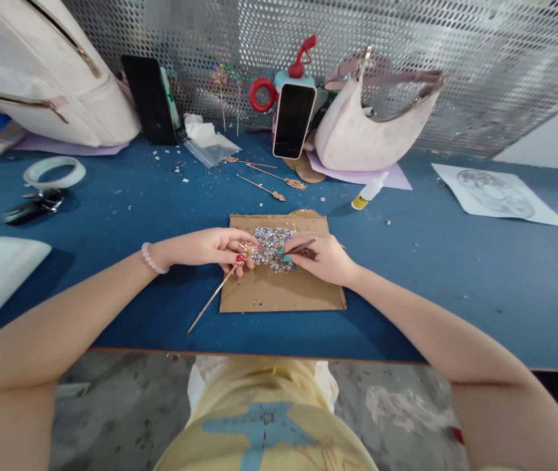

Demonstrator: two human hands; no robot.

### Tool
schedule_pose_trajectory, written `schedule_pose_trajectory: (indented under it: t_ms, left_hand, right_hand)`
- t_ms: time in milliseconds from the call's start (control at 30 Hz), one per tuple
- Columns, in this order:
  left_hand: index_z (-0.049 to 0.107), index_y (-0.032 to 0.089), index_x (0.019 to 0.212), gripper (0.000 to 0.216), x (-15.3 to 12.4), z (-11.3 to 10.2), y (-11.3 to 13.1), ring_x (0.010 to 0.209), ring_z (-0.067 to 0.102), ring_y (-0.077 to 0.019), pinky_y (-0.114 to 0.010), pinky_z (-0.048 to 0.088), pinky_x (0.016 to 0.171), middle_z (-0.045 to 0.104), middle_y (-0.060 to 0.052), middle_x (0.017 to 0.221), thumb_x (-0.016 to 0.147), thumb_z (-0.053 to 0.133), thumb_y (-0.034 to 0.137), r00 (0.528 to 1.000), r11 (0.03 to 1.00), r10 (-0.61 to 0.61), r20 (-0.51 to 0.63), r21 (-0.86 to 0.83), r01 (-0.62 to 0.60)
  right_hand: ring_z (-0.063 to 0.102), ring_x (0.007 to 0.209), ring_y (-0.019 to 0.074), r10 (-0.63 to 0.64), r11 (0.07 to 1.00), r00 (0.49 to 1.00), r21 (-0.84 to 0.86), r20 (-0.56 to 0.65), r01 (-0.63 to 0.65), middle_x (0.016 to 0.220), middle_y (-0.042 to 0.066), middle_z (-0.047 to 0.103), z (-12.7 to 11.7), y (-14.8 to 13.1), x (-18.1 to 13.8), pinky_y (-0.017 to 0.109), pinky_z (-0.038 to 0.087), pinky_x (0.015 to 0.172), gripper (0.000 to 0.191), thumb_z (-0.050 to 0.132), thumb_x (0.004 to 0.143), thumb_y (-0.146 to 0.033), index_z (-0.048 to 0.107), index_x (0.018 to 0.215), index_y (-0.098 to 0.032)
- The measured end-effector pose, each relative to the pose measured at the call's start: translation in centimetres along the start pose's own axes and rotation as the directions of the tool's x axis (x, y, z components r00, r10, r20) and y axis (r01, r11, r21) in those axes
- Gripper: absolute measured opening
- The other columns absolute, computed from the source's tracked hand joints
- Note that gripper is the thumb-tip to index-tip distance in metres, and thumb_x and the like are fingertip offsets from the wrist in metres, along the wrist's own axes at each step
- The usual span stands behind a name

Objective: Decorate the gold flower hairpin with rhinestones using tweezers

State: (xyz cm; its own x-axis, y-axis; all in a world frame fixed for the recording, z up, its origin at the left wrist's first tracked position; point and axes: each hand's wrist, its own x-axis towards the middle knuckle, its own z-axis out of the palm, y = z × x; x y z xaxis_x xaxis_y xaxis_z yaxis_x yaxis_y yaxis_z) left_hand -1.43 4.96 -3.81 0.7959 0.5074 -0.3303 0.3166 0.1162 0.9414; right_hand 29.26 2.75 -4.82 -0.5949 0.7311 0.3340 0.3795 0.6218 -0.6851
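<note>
My left hand [227,250] is closed on the ornate end of a gold hairpin [212,297], whose long stem slants down toward the table's front edge. In my right hand [325,256] a pair of dark tweezers [302,247] is pinched, the tips over a pile of small shiny rhinestones [271,243]. Blue, silver and clear stones are mixed in the pile. It lies on a flat piece of brown cardboard [283,293] between both hands. Whether the tweezers hold a stone is too small to tell.
Behind the cardboard lie several gold hairpins [261,188] and a small glue bottle [369,191]. A phone [294,121] leans against a cup; a white handbag [377,134] stands beside it. Left are a tape roll [54,171], a black clip-like tool [33,208] and a white backpack [63,78].
</note>
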Motion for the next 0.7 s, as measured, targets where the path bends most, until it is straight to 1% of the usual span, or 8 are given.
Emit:
schedule_pose_trajectory:
  t_ms: [133,233,300,500,633,700]
  left_hand:
    - [0.046,0.021,0.150,0.054,0.07,-0.02,-0.20,0.093,0.077,-0.0182,-0.027,0.056,0.074,0.076,-0.014,0.124,0.100,0.066,0.029,1.000,1.000,0.013,-0.002,-0.010,-0.013]
    - [0.046,0.019,0.149,0.057,0.11,0.08,-0.11,0.091,0.077,-0.0188,-0.028,0.056,0.073,0.076,-0.015,0.123,0.098,0.068,0.030,1.000,1.000,0.015,-0.006,-0.009,-0.015]
    - [0.046,0.019,0.149,0.057,0.11,0.17,0.04,0.090,0.077,-0.0189,-0.028,0.056,0.072,0.076,-0.015,0.123,0.098,0.068,0.030,1.000,1.000,0.005,-0.014,-0.005,-0.005]
    - [0.046,0.019,0.149,0.056,0.02,0.30,0.35,0.089,0.077,-0.0182,-0.028,0.056,0.072,0.076,-0.015,0.123,0.098,0.067,0.029,1.000,1.000,0.007,-0.017,0.000,-0.007]
    - [0.045,0.018,0.150,0.056,0.01,0.31,0.33,0.089,0.076,-0.0182,-0.029,0.055,0.072,0.076,-0.015,0.123,0.099,0.066,0.029,1.000,1.000,0.011,-0.015,0.013,-0.011]
    - [0.044,0.017,0.151,0.058,0.02,0.31,0.30,0.090,0.076,-0.0185,-0.029,0.056,0.073,0.075,-0.016,0.124,0.099,0.066,0.030,1.000,1.000,0.012,-0.013,0.014,-0.012]
  right_hand:
    - [0.075,0.088,0.0176,0.070,0.997,0.996,-0.014,-0.057,-0.071,0.104,0.005,0.081,0.11,0.20,0.04,0.031,0.060,0.079,0.015,0.061,0.094,-0.024,0.076,0.097,-0.021]
    - [0.075,0.090,0.0190,0.098,0.995,0.992,-0.021,-0.078,-0.100,0.104,0.005,0.081,0.11,0.39,0.13,0.032,0.059,0.080,0.015,0.062,0.093,-0.025,0.076,0.096,-0.021]
    - [0.076,0.092,0.0196,0.108,0.994,0.991,-0.019,-0.080,-0.110,0.104,0.005,0.081,0.07,0.48,0.15,0.033,0.060,0.082,0.015,0.061,0.092,-0.024,0.076,0.095,-0.022]
    - [0.076,0.089,0.0195,0.118,0.993,0.991,-0.011,-0.065,-0.119,0.099,0.003,0.080,-0.13,0.45,0.07,0.033,0.061,0.082,0.017,0.058,0.092,-0.022,0.074,0.096,-0.023]
    - [0.076,0.091,0.0193,0.105,0.994,0.993,-0.009,-0.048,-0.106,0.101,0.004,0.080,-0.18,0.30,0.02,0.033,0.060,0.085,0.018,0.057,0.092,-0.019,0.074,0.095,-0.023]
    - [0.076,0.090,0.0192,0.101,0.995,0.994,-0.009,-0.039,-0.101,0.102,0.004,0.080,-0.16,0.27,0.00,0.033,0.060,0.084,0.017,0.058,0.092,-0.019,0.075,0.094,-0.022]
